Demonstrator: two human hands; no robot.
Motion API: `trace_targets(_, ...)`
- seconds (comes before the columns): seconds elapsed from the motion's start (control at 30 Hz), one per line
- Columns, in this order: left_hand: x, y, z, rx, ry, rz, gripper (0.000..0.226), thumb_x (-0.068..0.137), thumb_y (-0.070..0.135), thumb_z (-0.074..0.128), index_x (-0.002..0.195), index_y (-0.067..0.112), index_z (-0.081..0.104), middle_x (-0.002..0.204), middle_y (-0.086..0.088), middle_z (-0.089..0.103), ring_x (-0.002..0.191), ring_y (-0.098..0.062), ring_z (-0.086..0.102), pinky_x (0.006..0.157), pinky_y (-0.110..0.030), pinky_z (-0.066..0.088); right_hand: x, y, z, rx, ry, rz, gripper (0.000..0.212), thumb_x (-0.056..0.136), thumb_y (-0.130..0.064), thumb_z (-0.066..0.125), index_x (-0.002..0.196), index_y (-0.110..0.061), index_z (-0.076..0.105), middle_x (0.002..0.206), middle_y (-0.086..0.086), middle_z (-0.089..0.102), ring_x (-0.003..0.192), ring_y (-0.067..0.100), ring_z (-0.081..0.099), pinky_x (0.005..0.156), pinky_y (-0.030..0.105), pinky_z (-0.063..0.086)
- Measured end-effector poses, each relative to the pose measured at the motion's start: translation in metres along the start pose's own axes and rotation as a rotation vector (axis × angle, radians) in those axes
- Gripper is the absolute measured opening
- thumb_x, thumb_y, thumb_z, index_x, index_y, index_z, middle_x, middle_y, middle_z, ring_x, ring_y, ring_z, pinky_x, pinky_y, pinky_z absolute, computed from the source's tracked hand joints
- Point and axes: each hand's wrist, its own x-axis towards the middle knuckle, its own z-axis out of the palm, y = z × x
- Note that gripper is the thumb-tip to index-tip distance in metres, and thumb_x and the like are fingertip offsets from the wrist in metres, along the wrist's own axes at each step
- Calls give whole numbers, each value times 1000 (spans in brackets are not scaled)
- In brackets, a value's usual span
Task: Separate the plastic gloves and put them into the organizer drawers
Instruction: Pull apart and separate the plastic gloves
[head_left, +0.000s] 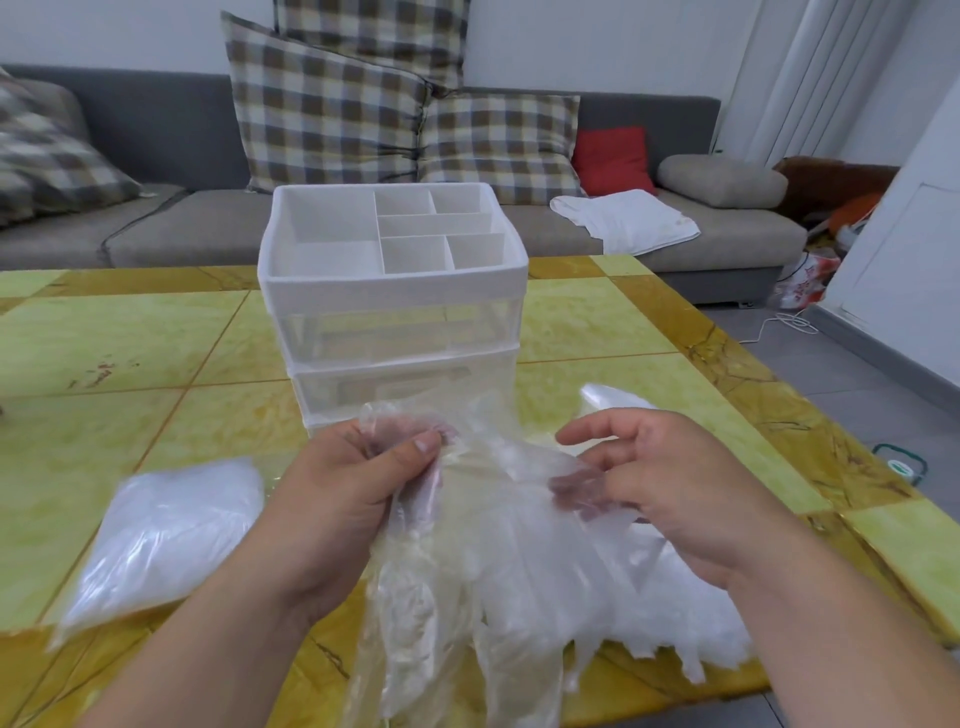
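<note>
A bunch of thin clear plastic gloves (498, 561) hangs between my hands above the table's near edge. My left hand (353, 499) pinches the top of one glove between thumb and fingers. My right hand (665, 483) holds the film a little to the right, its lower fingers under the plastic and its upper fingers spread. A loose heap of white gloves (675, 623) lies under my right wrist. The white organizer (395, 317) stands just behind my hands, with a divided open top tray and two clear drawers below, both closed.
A sealed bag of white gloves (161, 535) lies on the yellow tiled table (104, 338) at the left. Behind the table is a grey sofa (166, 223) with checked cushions, a red cushion and a white cloth (623, 218). Grey floor is at the right.
</note>
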Motion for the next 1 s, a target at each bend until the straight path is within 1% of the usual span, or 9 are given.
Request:
trace_targets(0.17, -2, 3, 2, 66, -48, 14, 16, 77, 15, 77, 92, 9, 79, 71, -17, 60, 61, -19, 59, 59, -28, 40, 0, 3, -7, -8, -21, -115, 46, 72, 1, 65, 114, -17, 68, 91, 3, 77, 89, 21, 74, 81, 37, 55)
trace_targets(0.3, -5, 5, 4, 34, -67, -26, 15, 76, 18, 70, 86, 13, 81, 66, -13, 67, 59, -18, 66, 54, -24, 52, -3, 3, -1, -184, -49, -278, 55, 67, -23, 84, 117, -35, 67, 104, -5, 70, 95, 13, 68, 81, 27, 57)
trace_targets(0.43, -7, 5, 6, 57, -101, -54, 21, 75, 22, 72, 90, 9, 80, 73, -16, 69, 65, -19, 68, 57, -25, 54, 2, 5, 14, -163, 103, -383, 13, 85, -15, 78, 96, -21, 74, 84, 1, 72, 76, 17, 68, 69, 23, 55)
trace_targets(0.57, -9, 5, 5, 101, -156, -107, 22, 81, 27, 76, 93, 10, 80, 87, -17, 73, 82, -22, 68, 73, -31, 52, 2, 3, 15, -36, 134, -327, 25, 100, -17, 56, 82, -8, 71, 62, 5, 68, 52, 16, 61, 53, 21, 47)
trace_targets(0.67, -10, 5, 6, 129, -200, -135, 21, 84, 30, 73, 92, 12, 80, 86, -11, 75, 81, -21, 68, 72, -31, 51, 3, 4, 17, -10, 169, -291, 26, 99, -24, 58, 82, -9, 70, 61, 4, 66, 51, 16, 58, 50, 23, 45)
trace_targets(0.73, -10, 6, 8, 124, -206, -144, 20, 85, 29, 72, 89, 11, 81, 82, -12, 74, 74, -19, 67, 66, -27, 53, 5, 5, 17, -13, 194, -288, 17, 90, -35, 71, 92, -18, 71, 73, 1, 66, 64, 12, 62, 56, 23, 48)
trace_targets(0.87, -12, 8, 9, 123, -250, -157, 22, 86, 29, 72, 89, 9, 80, 80, -12, 73, 72, -18, 68, 63, -25, 56, 7, 9, 16, 96, 88, -165, 59, 66, -47, 85, 121, -35, 66, 109, -16, 64, 99, -10, 62, 92, 23, 46)
trace_targets(0.93, -12, 7, 7, 123, -281, -164, 28, 82, 31, 64, 90, 9, 80, 81, -12, 74, 73, -18, 68, 64, -26, 55, 7, 9, 17, 263, 23, -105, 52, 62, -40, 87, 111, -27, 74, 111, -8, 73, 102, -2, 67, 97, 28, 46)
trace_targets(1.0, -12, 6, 7, 108, -302, -170, 30, 82, 30, 62, 91, 8, 80, 82, -13, 73, 73, -19, 68, 65, -26, 54, 5, 8, 17, 354, 6, -97, 28, 74, -27, 77, 96, -9, 77, 94, 7, 77, 88, 15, 72, 85, 27, 52)
